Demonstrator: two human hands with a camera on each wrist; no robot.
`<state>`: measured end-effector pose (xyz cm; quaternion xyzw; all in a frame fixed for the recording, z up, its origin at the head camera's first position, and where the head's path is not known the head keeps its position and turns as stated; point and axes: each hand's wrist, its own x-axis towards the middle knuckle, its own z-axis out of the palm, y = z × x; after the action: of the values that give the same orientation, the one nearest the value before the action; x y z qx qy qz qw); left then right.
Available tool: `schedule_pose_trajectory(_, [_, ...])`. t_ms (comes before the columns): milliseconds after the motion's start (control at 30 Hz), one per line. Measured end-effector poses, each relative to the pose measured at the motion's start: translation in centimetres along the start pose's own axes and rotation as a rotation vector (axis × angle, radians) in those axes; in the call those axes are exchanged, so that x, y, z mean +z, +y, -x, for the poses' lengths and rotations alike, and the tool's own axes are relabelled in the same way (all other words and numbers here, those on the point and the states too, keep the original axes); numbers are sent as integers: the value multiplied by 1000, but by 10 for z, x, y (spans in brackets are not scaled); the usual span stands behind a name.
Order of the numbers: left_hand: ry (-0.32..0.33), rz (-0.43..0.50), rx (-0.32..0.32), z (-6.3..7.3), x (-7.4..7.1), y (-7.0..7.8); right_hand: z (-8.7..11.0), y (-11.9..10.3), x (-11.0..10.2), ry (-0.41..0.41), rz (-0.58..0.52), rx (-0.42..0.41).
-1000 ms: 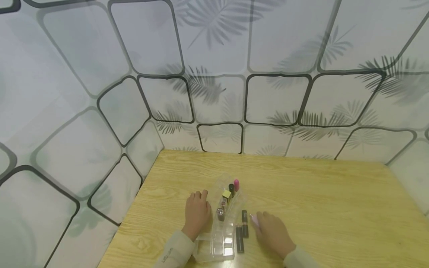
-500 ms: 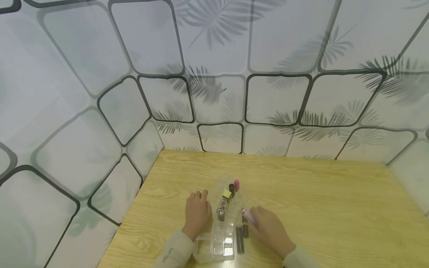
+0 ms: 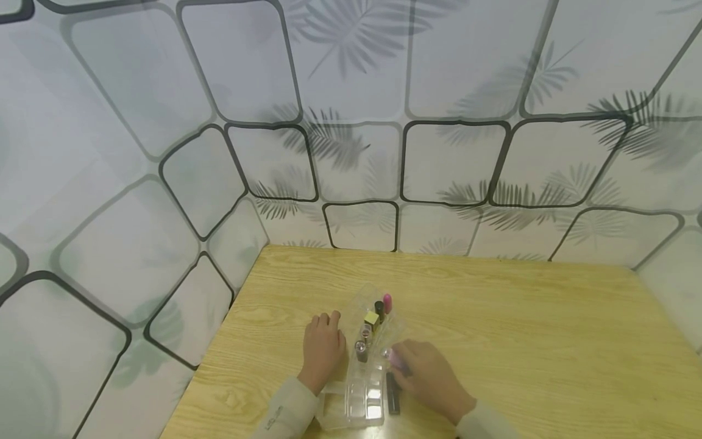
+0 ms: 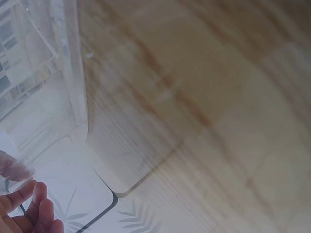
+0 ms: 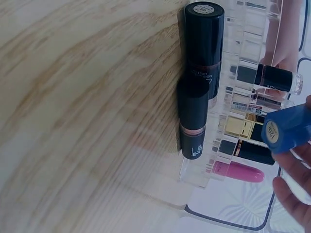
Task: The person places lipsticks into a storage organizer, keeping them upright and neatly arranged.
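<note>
Here, lipstick tube (image 5: 289, 127) pinched by right hand (image 3: 430, 377) near clear holder (image 3: 356, 399): angular, lilac in head view, blue in right wrist view, round end label (image 5: 272, 131). Left hand (image 3: 322, 350), fingers loosely bent, beside holder's compartmented plastic. Wood-grained table (image 3: 521, 335).

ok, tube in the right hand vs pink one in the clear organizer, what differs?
Place: the held tube is gripped by the right hand; the pink tube stands in the clear organizer.
Color: the held tube looks lilac in the head view, blue in the right wrist view; the pink tube is pink in both.
End: the held tube shows a flat, labelled end, the pink tube a rounded one.
Shared: elongated shape.
</note>
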<state>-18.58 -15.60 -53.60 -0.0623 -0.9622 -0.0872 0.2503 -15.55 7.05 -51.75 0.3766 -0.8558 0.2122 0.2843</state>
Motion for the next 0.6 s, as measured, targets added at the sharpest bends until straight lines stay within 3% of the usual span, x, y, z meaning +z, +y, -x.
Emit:
schedule_pose_trajectory(167, [-4,1,0,0,0,0,-3,-2,4,32,-9,-81])
schedule_pose_trajectory(600, [1,-22,6,0,0,0,-13,-14,11,27,-67,-169])
